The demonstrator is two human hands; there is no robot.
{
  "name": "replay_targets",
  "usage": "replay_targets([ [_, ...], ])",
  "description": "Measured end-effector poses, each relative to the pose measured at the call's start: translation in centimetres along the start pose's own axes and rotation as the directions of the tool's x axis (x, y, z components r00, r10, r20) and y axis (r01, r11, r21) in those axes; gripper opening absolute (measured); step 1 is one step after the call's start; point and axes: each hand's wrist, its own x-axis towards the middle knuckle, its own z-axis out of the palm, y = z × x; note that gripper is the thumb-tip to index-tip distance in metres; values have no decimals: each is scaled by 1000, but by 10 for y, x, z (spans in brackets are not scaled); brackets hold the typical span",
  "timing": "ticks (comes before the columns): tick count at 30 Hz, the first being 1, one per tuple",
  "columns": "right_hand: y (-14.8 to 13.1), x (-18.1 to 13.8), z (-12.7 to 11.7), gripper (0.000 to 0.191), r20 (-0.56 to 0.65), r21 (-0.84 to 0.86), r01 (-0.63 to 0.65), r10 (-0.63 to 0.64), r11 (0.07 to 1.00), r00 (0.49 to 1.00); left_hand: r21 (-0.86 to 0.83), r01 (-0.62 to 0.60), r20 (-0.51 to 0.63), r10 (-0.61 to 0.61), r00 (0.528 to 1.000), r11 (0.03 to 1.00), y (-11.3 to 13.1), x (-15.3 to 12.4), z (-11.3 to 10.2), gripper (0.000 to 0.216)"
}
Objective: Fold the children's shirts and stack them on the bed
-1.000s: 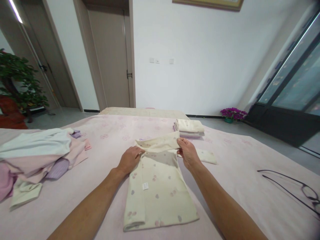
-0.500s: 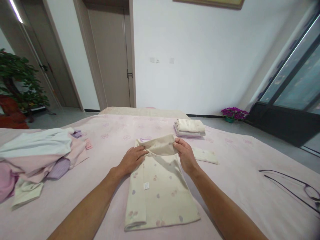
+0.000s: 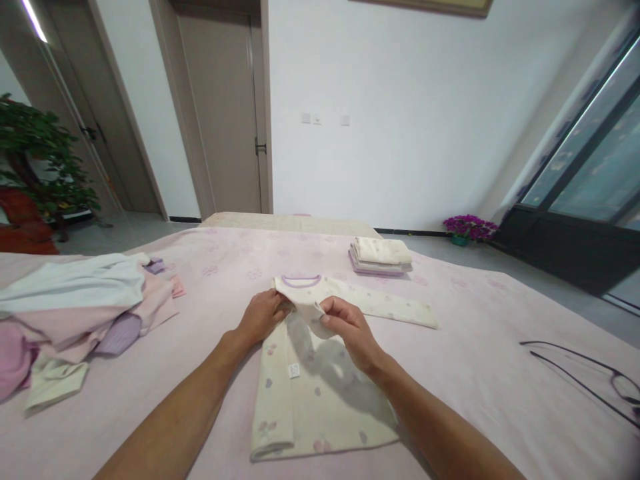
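Observation:
A cream long-sleeved shirt (image 3: 320, 400) with small hearts and cherries lies in front of me, its purple-edged neckline at the far end. One long side is folded inward, and a small white tag shows on the body. My left hand (image 3: 264, 317) is closed at the left shoulder fold, its fingertips partly hidden by cloth. Between the thumb and fingers of my right hand (image 3: 353, 330) is the end of the left sleeve, raised a little over the body. The other sleeve (image 3: 400, 309) stretches out flat to the right.
A stack of folded clothes (image 3: 381, 255) sits behind the shirt at the right. At the left lies a loose heap of clothes (image 3: 75, 293). Eyeglasses (image 3: 575, 357) rest near the right edge of the pink bedspread (image 3: 200, 427).
My right hand has brought the sleeve end down and leftward over the shirt body. The neckline and more of the right sleeve now show. My left hand has shifted slightly left.

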Motion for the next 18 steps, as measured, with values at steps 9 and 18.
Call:
replay_targets([
  [9,8,-21,27,12,425,-578,402,-159,710,891,-17,74,57,-73,996,997,-6,-4,-2,39],
  [18,27,-31,34,8,584,-687,565,-115,456,803,-181,177,39,-172,984,967,-22,4,4,38],
])
